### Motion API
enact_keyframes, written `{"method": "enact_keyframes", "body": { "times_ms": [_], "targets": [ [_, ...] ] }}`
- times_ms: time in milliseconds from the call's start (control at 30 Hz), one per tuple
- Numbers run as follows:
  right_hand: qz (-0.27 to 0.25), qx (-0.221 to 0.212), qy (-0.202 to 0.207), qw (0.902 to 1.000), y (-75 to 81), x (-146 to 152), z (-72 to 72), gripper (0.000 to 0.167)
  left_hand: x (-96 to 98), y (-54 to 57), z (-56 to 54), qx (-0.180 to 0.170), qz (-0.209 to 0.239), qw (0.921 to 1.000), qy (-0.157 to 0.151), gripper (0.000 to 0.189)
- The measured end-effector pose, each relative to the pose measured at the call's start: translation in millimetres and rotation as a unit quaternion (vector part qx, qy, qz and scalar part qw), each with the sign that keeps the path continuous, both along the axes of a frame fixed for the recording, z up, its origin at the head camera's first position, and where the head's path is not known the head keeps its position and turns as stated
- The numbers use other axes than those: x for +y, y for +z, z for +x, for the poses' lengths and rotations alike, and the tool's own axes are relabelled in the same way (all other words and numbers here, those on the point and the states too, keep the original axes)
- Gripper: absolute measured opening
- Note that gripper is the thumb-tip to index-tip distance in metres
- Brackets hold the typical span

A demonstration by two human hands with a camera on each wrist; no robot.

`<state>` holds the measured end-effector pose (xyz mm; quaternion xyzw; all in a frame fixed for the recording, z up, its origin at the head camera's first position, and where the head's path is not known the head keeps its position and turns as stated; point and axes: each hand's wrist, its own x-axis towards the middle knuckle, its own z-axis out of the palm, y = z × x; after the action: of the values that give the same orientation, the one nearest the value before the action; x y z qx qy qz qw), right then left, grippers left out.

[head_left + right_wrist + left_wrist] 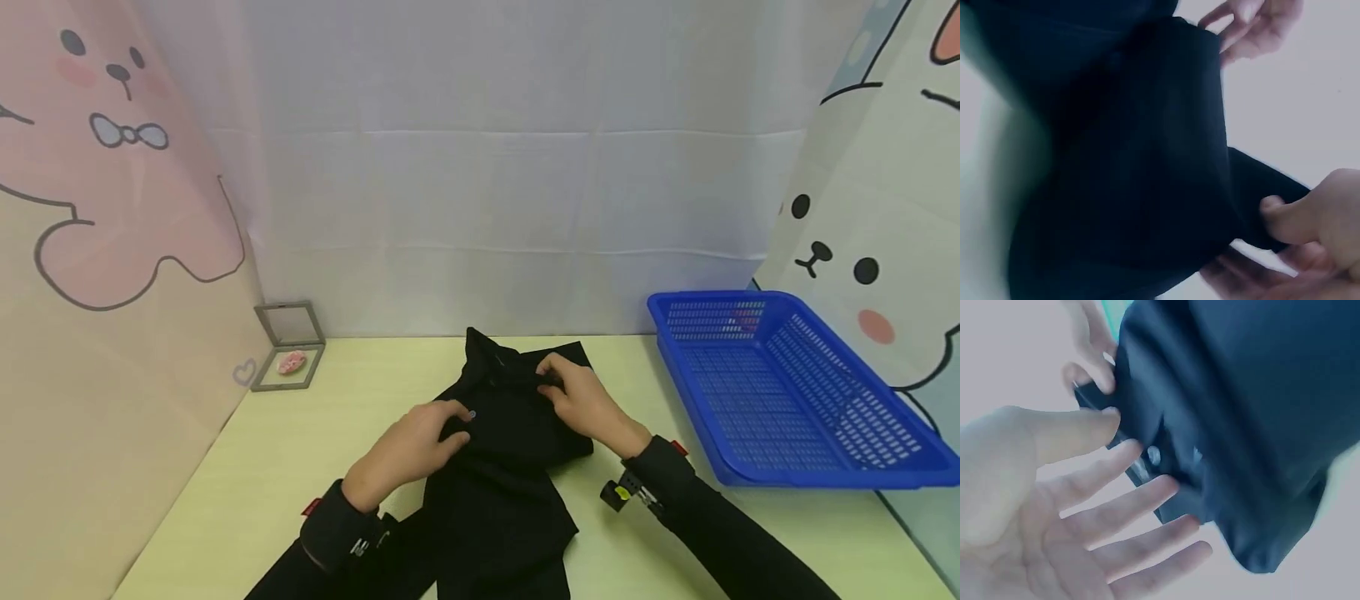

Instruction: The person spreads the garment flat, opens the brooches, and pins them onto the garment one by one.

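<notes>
A black garment (498,500) lies rumpled on the table, its far end raised into pointed folds. Small pale buttons (1154,455) show on it in the left wrist view. My left hand (416,442) is at the garment's left side, fingers extended. The left wrist view has that palm facing the cloth, its fingertips overlapping the button area. At the upper right of the garment, my right hand (583,398) pinches a flap of the cloth. In the right wrist view its thumb (1285,219) lies on top of the flap, with fingers beneath.
A blue plastic basket (678,408) stands to the right of the garment. Back left, a small grey frame (311,367) stands opened, a pink object (291,362) on its lower half. Printed curtains hang at both sides and a white one (465,192) at the back.
</notes>
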<state>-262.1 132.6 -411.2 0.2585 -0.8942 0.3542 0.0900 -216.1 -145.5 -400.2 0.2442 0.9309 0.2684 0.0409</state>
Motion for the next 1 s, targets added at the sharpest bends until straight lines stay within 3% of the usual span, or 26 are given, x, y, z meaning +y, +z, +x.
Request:
{"method": "enact_keyframes", "body": {
  "times_ms": [100,267,333,433,533,700,867,1000],
  "targets": [
    [-0.025,0.071,0.035,0.9965,15.0,-2,0.8,0.017,-7.5,18.9,-8.6,0.039,0.014,0.9986,0.034,0.048],
    [-0.053,0.164,0.105,0.9794,37.2,-3,7.4,0.028,-19.7,39.3,-21.7,0.111,0.051,0.9911,0.054,0.079],
    [-0.06,0.197,0.137,0.969,42.8,-2,11.2,0.035,-23.7,42.7,-23.5,0.138,0.078,0.9859,0.052,0.067],
    [-0.073,0.245,0.175,0.951,46.7,2,15.9,0.045,-27.3,43.5,-22.3,0.17,0.118,0.9779,0.03,0.03],
    [-0.096,0.275,0.19,0.9378,48.7,8,18.2,0.049,-27.7,41.9,-20.0,0.165,0.152,0.9744,-0.002,0.028],
    [-0.119,0.285,0.222,0.9249,55.8,11,21.3,0.053,-21.8,39.9,-20.3,0.127,0.163,0.9762,-0.066,0.07],
    [-0.112,0.284,0.229,0.9245,63.0,11,25.9,0.049,-16.6,38.5,-17.7,0.117,0.119,0.9794,-0.114,0.038],
    [-0.125,0.283,0.208,0.9279,63.4,13,26.3,0.048,-14.0,35.4,-17.0,0.116,0.065,0.9837,-0.121,0.025]
  ]
}}
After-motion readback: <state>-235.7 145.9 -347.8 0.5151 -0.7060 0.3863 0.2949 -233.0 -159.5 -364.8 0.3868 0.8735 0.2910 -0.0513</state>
